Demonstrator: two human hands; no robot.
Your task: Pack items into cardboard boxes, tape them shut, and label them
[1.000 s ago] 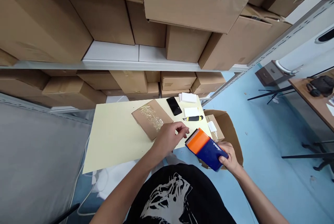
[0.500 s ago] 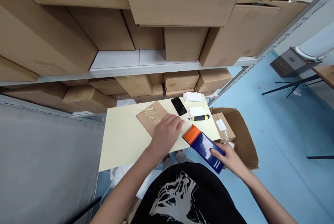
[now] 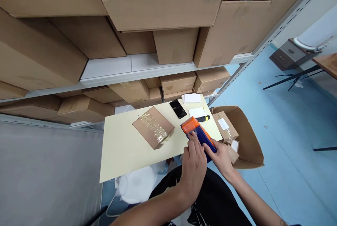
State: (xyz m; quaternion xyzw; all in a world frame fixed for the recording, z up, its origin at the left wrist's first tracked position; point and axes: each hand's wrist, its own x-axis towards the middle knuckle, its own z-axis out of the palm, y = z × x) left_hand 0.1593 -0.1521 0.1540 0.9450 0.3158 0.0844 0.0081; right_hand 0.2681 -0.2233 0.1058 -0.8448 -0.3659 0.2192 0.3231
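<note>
My right hand (image 3: 222, 155) is wrapped around the lower part of a blue and orange tape dispenser (image 3: 202, 138), its thumb on top. My left hand (image 3: 194, 161) is against the same dispenser from the near side, fingertips just below the orange end and the other fingers curled. A small taped cardboard box (image 3: 151, 126) lies on the pale yellow tabletop (image 3: 121, 148), left of the dispenser, with shiny clear tape across its top. Beyond the dispenser, a yellow and black utility knife (image 3: 203, 118) is partly covered by its orange end.
On the tabletop also lie a black phone (image 3: 178, 108), a white card (image 3: 196, 112) and a stack of white labels (image 3: 191, 98). Right of it stands a big open carton (image 3: 249, 141) holding several small boxes. Shelves with cardboard boxes (image 3: 168, 5) rise in front.
My left hand has moved from above the small box to the dispenser, uncovering the box. The dispenser has tilted and shifted slightly left, and the view has turned a little.
</note>
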